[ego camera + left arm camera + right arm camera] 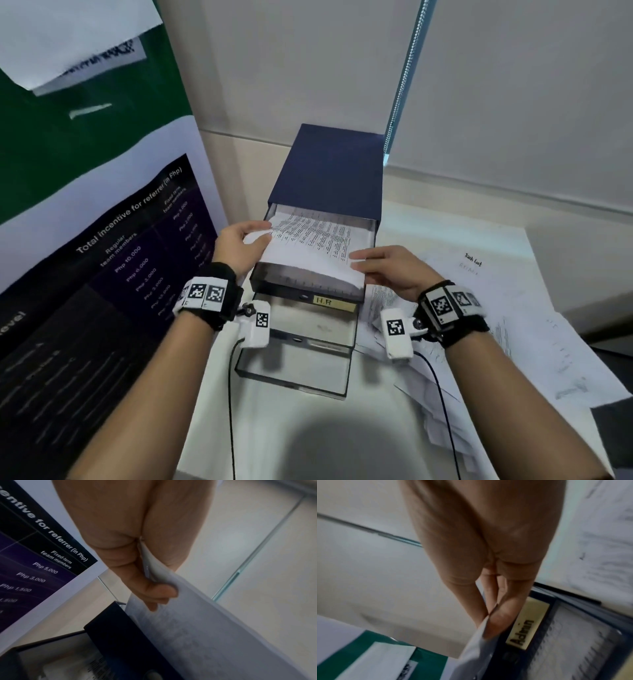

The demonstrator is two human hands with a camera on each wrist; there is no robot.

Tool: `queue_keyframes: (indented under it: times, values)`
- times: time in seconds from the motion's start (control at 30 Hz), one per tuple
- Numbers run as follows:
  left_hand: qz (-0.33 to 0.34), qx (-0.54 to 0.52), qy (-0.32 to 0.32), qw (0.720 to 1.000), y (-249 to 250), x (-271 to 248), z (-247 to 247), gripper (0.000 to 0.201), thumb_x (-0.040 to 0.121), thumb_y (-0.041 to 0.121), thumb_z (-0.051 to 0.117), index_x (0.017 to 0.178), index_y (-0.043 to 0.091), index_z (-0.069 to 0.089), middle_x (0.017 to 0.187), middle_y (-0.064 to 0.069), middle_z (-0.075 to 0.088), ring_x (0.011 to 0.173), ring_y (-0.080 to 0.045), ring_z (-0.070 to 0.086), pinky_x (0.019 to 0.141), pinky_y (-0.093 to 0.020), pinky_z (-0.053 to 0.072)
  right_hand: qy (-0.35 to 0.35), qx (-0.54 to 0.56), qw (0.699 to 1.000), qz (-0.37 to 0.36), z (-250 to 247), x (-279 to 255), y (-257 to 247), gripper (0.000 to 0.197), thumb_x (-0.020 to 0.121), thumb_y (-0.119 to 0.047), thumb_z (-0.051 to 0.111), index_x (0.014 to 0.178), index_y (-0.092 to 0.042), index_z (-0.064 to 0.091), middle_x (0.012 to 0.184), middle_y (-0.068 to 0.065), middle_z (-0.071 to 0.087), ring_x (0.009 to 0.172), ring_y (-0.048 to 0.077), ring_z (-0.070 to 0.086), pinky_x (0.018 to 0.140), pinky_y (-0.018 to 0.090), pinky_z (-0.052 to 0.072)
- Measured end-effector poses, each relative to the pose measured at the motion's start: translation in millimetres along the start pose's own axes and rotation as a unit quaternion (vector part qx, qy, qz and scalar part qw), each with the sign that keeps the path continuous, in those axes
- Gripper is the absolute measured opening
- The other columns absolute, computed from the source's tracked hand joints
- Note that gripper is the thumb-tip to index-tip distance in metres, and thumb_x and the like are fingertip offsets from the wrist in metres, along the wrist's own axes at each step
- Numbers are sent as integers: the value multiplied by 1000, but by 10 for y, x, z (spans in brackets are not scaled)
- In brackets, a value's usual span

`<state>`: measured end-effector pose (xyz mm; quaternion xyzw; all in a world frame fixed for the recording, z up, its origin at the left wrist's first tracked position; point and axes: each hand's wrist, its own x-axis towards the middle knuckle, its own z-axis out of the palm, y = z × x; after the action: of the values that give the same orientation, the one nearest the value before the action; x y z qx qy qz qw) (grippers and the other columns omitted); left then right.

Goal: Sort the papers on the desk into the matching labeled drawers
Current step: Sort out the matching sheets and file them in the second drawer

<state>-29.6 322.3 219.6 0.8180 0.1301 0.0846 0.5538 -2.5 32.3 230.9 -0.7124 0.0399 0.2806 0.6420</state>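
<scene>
A printed sheet (308,246) hangs tilted over the open top drawer (301,284) of a dark blue drawer unit (329,164). My left hand (262,231) grips the sheet's left edge, fingers curled under it (159,591). At the sheet's near right corner, my right hand (359,260) pinches it between thumb and straight fingers (488,623). In the right wrist view the top drawer's front carries an "Admin" label (525,628). The drawer below it is marked "H.R" (334,303).
Two lower drawers (308,359) stand pulled out in steps toward me. Several loose papers (496,308) lie spread on the white desk at the right. A large dark poster (102,257) leans along the left side. The wall stands close behind the unit.
</scene>
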Motion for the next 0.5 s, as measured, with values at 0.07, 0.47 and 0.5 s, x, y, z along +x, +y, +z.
queue_keyframes:
  times: [0.07, 0.47, 0.5]
  values:
    - [19, 93, 24, 995, -1, 99, 142, 24, 89, 22, 68, 112, 23, 71, 118, -6, 65, 113, -22, 59, 105, -35, 44, 77, -27, 997, -14, -26, 178, -54, 19, 80, -1, 77, 99, -2, 73, 100, 17, 71, 76, 20, 58, 70, 22, 54]
    - [173, 418, -158, 878, 134, 194, 947, 47, 102, 51, 31, 106, 29, 72, 103, 5, 73, 99, -17, 62, 110, -41, 27, 256, -302, 911, -114, -5, 882, -121, 16, 82, -27, 77, 76, -12, 76, 60, -3, 66, 52, 11, 64, 61, 25, 56]
    - [150, 440, -170, 869, 169, 212, 980, 54, 102, 54, 26, 103, 27, 73, 97, 1, 73, 93, -21, 62, 107, -40, 32, 259, -328, 899, -132, -35, 879, -98, 20, 83, -32, 75, 76, -13, 77, 64, -5, 65, 59, 11, 63, 66, 25, 53]
